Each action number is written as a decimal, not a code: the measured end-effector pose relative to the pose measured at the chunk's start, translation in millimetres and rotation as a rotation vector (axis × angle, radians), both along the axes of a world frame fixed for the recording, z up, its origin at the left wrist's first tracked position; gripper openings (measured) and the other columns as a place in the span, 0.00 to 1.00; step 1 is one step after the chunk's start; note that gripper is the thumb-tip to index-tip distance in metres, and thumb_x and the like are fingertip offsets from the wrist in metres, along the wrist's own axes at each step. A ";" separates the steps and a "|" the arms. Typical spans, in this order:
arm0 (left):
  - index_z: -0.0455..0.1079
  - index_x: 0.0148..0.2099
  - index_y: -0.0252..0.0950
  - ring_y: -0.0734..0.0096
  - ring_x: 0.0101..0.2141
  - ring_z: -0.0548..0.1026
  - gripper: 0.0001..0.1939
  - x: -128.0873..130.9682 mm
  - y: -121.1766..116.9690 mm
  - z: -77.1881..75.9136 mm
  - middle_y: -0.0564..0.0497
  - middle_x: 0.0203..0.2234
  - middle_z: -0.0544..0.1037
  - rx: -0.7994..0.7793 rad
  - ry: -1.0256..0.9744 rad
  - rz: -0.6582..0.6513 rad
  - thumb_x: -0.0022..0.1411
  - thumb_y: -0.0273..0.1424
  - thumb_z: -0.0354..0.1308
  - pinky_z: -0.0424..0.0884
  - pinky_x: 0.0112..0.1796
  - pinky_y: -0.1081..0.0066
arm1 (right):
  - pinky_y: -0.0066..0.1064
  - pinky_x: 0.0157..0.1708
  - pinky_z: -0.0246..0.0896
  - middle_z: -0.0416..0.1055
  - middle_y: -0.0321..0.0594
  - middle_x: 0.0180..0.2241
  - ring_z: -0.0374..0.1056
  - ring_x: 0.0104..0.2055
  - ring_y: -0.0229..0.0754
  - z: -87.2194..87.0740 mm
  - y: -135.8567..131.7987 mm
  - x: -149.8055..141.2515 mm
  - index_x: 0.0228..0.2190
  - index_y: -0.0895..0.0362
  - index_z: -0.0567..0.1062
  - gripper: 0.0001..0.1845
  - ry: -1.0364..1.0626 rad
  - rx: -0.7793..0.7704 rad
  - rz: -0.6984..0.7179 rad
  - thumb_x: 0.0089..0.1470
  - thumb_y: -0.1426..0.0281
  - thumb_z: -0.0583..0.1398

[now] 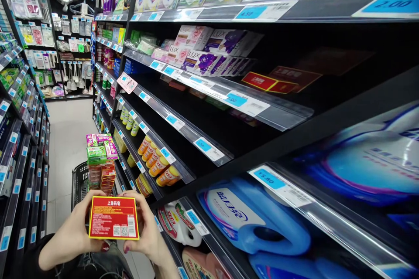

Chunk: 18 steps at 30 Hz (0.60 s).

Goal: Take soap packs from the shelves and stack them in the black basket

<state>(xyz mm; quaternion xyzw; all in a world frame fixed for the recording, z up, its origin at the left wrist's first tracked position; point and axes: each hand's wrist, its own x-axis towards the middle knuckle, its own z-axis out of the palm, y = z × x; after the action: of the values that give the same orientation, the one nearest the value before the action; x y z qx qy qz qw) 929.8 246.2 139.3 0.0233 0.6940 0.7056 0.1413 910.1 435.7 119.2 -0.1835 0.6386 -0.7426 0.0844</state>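
Between my two hands is a red soap box (111, 216) with yellow edges, its printed back with codes turned toward me. My left hand (80, 226) grips its left side, and my right hand (145, 222) grips the right. Both thumbs press at the lower edge; the far fingers are partly hidden behind the box. Just beyond stands a black basket (78, 183) piled with soap packs, among them a stack of red boxes (107, 176) and green packs (97, 154). On the shelf to the right lies a similar red box (270, 83).
A tall shelf rack (196, 109) runs along my right with LUX soap boxes (199, 59), orange bottles (159, 163) and blue detergent jugs (252, 218). Another rack (22, 139) lines the left. The tiled aisle floor (67, 130) leads to hanging goods (72, 30).
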 end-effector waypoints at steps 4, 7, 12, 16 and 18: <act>0.60 0.46 0.42 0.55 0.41 0.75 0.33 2.1 -2.8 1.8 0.50 0.40 0.77 -0.004 -0.014 0.046 0.35 0.25 0.67 0.71 0.39 0.67 | 0.38 0.47 0.63 0.69 0.44 0.45 0.69 0.46 0.51 -4.0 17.2 -6.1 0.46 0.51 0.67 0.45 0.060 -0.013 -0.047 0.26 0.45 0.70; 0.58 0.48 0.43 0.60 0.37 0.75 0.33 3.1 -11.8 3.4 0.50 0.39 0.77 0.058 -0.073 0.070 0.39 0.29 0.67 0.73 0.32 0.71 | 0.39 0.46 0.63 0.69 0.44 0.43 0.69 0.45 0.52 -8.4 36.1 -9.4 0.44 0.50 0.68 0.43 0.122 -0.084 -0.167 0.26 0.45 0.70; 0.58 0.48 0.42 0.65 0.33 0.76 0.33 0.8 -26.3 1.9 0.51 0.37 0.78 0.062 -0.058 0.092 0.37 0.25 0.65 0.73 0.31 0.74 | 0.45 0.49 0.60 0.68 0.47 0.45 0.66 0.48 0.56 -10.5 55.3 -7.6 0.44 0.52 0.67 0.46 0.085 -0.090 -0.313 0.24 0.43 0.69; 0.59 0.47 0.42 0.65 0.31 0.76 0.32 -0.9 -27.2 -0.7 0.51 0.36 0.78 0.058 -0.057 0.092 0.37 0.26 0.65 0.72 0.28 0.74 | 0.47 0.50 0.59 0.69 0.48 0.45 0.66 0.49 0.58 -11.3 52.1 -5.2 0.44 0.50 0.67 0.47 0.037 -0.113 -0.341 0.22 0.42 0.69; 0.59 0.47 0.42 0.66 0.31 0.76 0.32 -1.3 -26.6 -2.4 0.52 0.36 0.78 0.056 -0.056 0.103 0.36 0.25 0.64 0.72 0.28 0.74 | 0.49 0.49 0.61 0.69 0.48 0.44 0.66 0.49 0.59 -13.7 47.7 -5.3 0.46 0.50 0.66 0.49 -0.008 -0.172 -0.350 0.22 0.41 0.67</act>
<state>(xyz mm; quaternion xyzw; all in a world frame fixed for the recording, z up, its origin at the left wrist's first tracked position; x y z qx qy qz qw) 928.5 219.6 136.9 -0.0283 0.6701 0.7314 0.1234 904.8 483.4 105.4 -0.0733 0.5948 -0.7983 -0.0596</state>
